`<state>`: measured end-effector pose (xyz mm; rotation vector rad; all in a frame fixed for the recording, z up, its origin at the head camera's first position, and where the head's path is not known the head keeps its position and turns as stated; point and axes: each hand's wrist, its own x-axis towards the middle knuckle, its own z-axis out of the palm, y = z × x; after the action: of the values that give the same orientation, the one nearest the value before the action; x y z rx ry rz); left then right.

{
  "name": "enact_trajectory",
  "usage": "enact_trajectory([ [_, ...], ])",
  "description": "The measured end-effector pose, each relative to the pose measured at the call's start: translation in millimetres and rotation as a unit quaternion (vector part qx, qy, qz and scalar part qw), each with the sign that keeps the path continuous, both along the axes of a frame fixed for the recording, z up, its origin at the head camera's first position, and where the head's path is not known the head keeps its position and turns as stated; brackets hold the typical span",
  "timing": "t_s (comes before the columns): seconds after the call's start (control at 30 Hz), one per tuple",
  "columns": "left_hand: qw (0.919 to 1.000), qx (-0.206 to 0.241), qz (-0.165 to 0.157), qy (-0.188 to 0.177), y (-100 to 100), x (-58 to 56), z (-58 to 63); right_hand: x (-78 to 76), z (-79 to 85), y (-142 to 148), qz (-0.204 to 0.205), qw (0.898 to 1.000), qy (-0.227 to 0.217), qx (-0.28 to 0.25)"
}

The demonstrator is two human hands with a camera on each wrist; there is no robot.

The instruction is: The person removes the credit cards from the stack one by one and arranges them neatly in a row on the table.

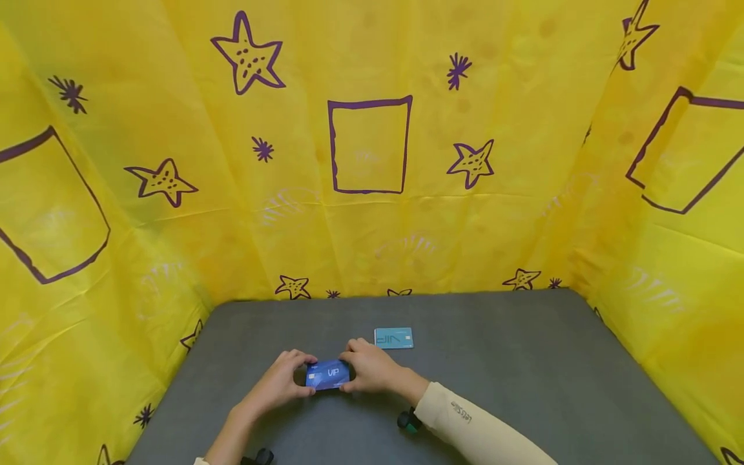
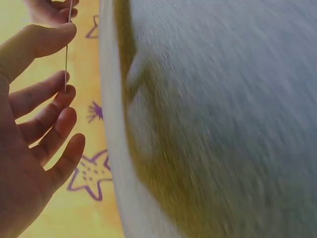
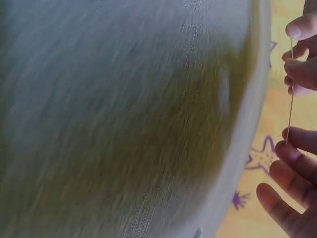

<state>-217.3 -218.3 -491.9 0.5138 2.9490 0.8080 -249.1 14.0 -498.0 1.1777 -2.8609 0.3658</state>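
Note:
A dark blue card printed "VIP" (image 1: 328, 376) is held above the grey table, its printed face toward the head camera. My left hand (image 1: 281, 380) pinches its left end between thumb and fingers. At the opposite end my right hand (image 1: 372, 367) grips it by the edges in the same way. Both wrist views show the card edge-on as a thin line (image 2: 66, 59). In the left wrist view the lower fingers of my left hand (image 2: 29, 129) spread away from it. A teal card (image 1: 394, 338) lies flat on the table just beyond my right hand.
The grey tabletop (image 1: 511, 374) has rounded far corners. Yellow cloth walls (image 1: 372, 245) with purple stars and squares rise behind it and at both sides. Dark wrist devices (image 1: 409, 421) sit under both wrists.

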Motion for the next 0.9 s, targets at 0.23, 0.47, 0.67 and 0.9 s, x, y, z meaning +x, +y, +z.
enact_trajectory([
  [0.23, 0.9998, 0.005, 0.019, 0.009, -19.0, 8.0, -2.8, 3.9, -3.1, -21.9, -0.002, 1.0, -0.006, 0.001],
  [0.47, 0.9997, -0.013, 0.02, -0.003, -38.2, 17.2, -0.5, 7.6, -9.9, -46.2, 0.007, 1.0, 0.001, 0.003],
  [0.67, 0.9988, -0.032, 0.024, -0.027, -55.4, 20.9, -2.1, 14.4, -14.7, -67.9, 0.007, 1.0, 0.008, 0.019],
  [0.9, 0.9978, -0.042, 0.034, -0.038, -81.4, 28.4, -8.3, 23.6, -17.7, -98.7, 0.008, 0.998, 0.043, 0.047],
])
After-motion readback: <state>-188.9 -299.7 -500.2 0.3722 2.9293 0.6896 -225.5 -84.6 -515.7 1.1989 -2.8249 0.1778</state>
